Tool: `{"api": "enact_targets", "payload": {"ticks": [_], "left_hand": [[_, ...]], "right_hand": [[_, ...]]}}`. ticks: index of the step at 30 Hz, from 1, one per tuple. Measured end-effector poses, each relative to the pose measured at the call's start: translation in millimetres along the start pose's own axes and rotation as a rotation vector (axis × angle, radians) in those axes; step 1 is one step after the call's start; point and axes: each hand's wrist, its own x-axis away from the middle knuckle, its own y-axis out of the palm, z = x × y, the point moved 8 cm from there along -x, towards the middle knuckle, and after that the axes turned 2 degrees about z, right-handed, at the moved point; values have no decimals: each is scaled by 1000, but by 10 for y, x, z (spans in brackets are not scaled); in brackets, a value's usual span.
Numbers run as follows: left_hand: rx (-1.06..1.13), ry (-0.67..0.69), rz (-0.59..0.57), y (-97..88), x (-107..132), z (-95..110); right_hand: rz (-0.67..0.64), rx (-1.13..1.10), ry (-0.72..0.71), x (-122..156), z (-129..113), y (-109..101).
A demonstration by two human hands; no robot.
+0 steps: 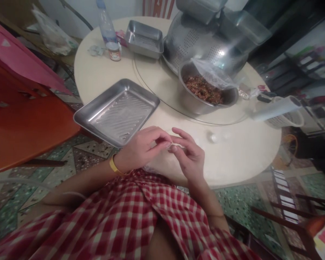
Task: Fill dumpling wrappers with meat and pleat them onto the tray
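My left hand [147, 144], with a yellow band on the wrist, is pinched at the table's front edge. My right hand [191, 155] meets it fingertip to fingertip, thumb and forefinger closed and the other fingers loosely bent. Between the fingertips shows a small pale piece [176, 144], too small and blurred to name. Just left of my hands lies a shallow metal tray [124, 115] with nothing in it. A small white lump [212, 136] rests on the table to the right. Beyond stands a metal bowl [196, 107] of brown minced filling [202, 88], partly under clear plastic.
Behind the bowl, a large upturned metal colander [184, 39] carries metal containers. A deeper metal tray [144, 39], a small jar [114, 51] and a plastic bottle [107, 23] stand at the back left. A plastic roll [278, 108] leans on a white basket [287, 119] at right.
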Motion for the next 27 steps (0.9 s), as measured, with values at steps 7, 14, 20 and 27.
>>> {"api": "enact_targets", "payload": {"ticks": [7,14,20,27], "left_hand": [[-9,-85,-6,-6,15,-62],[-70,60,27,-4,17,29],[-72,146,70,-7,54,81],[-123,142,57,-30,59,72]], "right_hand": [[2,28,-2,19,-15,19],[2,47,43,25,10,13],[83,29,47,-19,5,-36],[53,40,40,-24,25,-13]]}}
